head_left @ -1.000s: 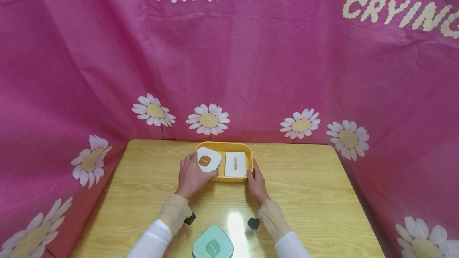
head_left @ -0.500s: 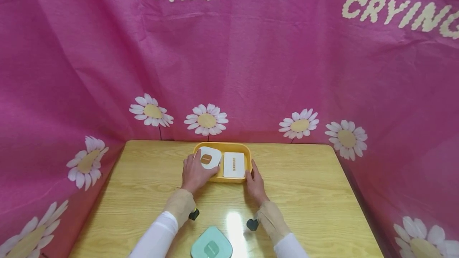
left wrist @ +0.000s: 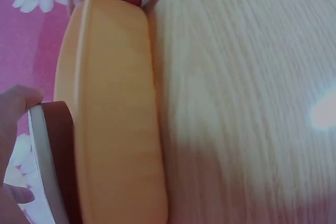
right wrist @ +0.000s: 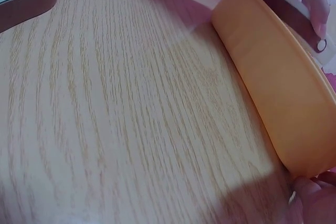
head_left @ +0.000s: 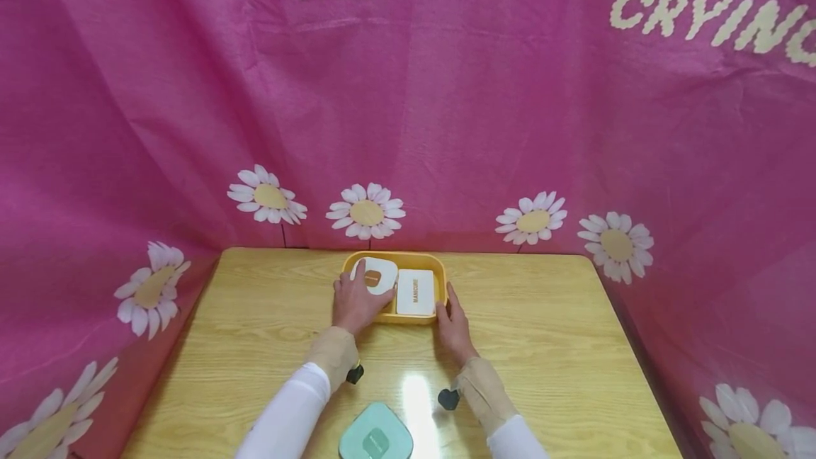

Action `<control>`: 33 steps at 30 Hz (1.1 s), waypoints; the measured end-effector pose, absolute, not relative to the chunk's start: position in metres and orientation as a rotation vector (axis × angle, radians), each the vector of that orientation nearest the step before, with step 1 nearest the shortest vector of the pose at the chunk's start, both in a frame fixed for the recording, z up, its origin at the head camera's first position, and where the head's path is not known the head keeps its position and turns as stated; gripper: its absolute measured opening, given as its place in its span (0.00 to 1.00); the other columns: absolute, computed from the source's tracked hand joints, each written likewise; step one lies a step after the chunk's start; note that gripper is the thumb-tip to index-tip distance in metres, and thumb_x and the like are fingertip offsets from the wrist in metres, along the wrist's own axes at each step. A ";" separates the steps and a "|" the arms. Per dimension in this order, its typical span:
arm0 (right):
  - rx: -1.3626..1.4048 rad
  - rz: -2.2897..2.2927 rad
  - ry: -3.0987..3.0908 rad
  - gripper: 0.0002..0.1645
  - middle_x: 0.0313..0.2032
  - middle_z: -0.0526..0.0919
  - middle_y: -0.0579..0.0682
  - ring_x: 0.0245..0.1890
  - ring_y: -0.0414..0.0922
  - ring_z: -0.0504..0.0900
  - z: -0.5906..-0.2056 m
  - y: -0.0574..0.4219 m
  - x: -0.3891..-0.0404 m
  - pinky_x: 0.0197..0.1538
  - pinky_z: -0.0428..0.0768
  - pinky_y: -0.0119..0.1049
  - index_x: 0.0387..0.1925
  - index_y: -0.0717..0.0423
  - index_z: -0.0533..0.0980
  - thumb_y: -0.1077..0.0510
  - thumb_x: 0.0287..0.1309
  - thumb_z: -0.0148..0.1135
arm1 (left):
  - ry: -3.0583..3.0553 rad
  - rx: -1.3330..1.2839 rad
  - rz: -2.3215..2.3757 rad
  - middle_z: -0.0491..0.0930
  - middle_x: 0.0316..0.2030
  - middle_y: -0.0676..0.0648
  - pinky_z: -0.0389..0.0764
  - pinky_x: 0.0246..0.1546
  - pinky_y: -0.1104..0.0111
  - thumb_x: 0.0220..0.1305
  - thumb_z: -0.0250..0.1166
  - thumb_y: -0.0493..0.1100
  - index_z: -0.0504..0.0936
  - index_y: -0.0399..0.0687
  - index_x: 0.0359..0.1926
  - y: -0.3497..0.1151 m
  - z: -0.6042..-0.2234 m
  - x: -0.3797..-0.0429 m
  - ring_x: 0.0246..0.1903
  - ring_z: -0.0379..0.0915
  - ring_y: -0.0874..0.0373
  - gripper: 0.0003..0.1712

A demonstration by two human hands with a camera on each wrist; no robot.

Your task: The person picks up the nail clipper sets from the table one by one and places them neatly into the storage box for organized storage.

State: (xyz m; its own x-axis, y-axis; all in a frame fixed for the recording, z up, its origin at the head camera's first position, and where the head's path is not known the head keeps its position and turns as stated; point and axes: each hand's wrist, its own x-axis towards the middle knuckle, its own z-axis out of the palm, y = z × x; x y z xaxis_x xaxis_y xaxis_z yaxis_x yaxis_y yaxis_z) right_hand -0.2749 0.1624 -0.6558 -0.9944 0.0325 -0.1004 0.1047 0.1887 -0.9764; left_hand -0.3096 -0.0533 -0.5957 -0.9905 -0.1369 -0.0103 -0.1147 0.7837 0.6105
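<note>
At the back of the table lies a shallow yellow tray (head_left: 408,258). My left hand (head_left: 357,304) grips a rounded white case (head_left: 384,268) with a brown square label, fingers on its left and thumb along its near right side. The left wrist view shows the case's brown side wall (left wrist: 60,156) tilted above the tray's rim. A white box (head_left: 415,292) marked MANICURE sits in the tray's right half, beside the case. My right hand (head_left: 455,328) holds the tray's right end, thumb at the near corner and fingers along the outer wall.
A mint-green rounded case (head_left: 376,433) with a brown side lies on the wooden table (head_left: 542,360) near the front edge. Pink cloth (head_left: 446,126) printed with daisies hangs behind the table and at both sides.
My left hand has shifted to the right and slightly away from me, carrying the white case closer to the MANICURE box. The right hand keeps its hold on the tray.
</note>
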 end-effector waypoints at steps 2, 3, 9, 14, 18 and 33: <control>0.134 -1.957 2.384 0.37 0.83 0.46 0.60 0.82 0.58 0.48 -0.656 0.162 -0.275 0.78 0.55 0.55 0.84 0.58 0.44 0.58 0.84 0.42 | -2.952 0.223 -0.996 0.66 0.66 0.29 0.75 0.60 0.45 0.54 0.76 0.67 0.62 0.53 0.79 -0.052 -0.598 -0.310 0.61 0.64 0.33 0.58; 0.133 -1.957 2.384 0.37 0.83 0.46 0.60 0.82 0.58 0.48 -0.657 0.161 -0.276 0.78 0.55 0.55 0.84 0.58 0.44 0.59 0.84 0.42 | -2.961 0.230 -0.989 0.66 0.66 0.29 0.75 0.60 0.45 0.55 0.75 0.67 0.62 0.54 0.79 -0.051 -0.600 -0.311 0.61 0.64 0.33 0.57; 0.120 -1.943 2.397 0.37 0.83 0.46 0.60 0.82 0.57 0.49 -0.658 0.161 -0.276 0.78 0.55 0.54 0.84 0.60 0.44 0.59 0.84 0.42 | -3.016 0.312 -0.962 0.65 0.66 0.29 0.74 0.61 0.43 0.58 0.73 0.67 0.61 0.54 0.80 -0.046 -0.603 -0.315 0.63 0.63 0.33 0.55; 0.127 -1.942 2.406 0.37 0.83 0.47 0.61 0.82 0.57 0.50 -0.657 0.161 -0.275 0.78 0.56 0.54 0.84 0.60 0.44 0.59 0.84 0.42 | -3.043 0.382 -0.953 0.65 0.63 0.28 0.75 0.59 0.40 0.59 0.71 0.67 0.61 0.57 0.78 -0.040 -0.607 -0.320 0.63 0.64 0.32 0.52; 0.126 -1.979 2.384 0.37 0.83 0.47 0.61 0.82 0.57 0.50 -0.657 0.160 -0.274 0.78 0.56 0.54 0.84 0.60 0.44 0.60 0.84 0.42 | -3.016 0.350 -0.888 0.65 0.57 0.26 0.73 0.58 0.40 0.61 0.71 0.65 0.62 0.52 0.76 -0.035 -0.614 -0.322 0.58 0.66 0.29 0.49; 0.104 -2.011 2.372 0.37 0.82 0.47 0.62 0.82 0.58 0.49 -0.660 0.163 -0.275 0.79 0.54 0.54 0.84 0.61 0.44 0.60 0.83 0.43 | -3.015 0.352 -0.643 0.64 0.55 0.25 0.70 0.59 0.44 0.61 0.73 0.61 0.62 0.37 0.71 -0.022 -0.628 -0.328 0.55 0.64 0.30 0.50</control>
State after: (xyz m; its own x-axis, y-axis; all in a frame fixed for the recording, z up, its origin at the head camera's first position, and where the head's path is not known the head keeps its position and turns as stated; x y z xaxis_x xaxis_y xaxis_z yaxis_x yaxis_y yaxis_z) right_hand -0.2751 0.1630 -0.6599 -0.9973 0.0316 -0.0663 0.0706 0.1628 -0.9841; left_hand -0.3275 -0.0224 -0.6284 -0.9736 -0.2282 -0.0094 -0.2122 0.8886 0.4067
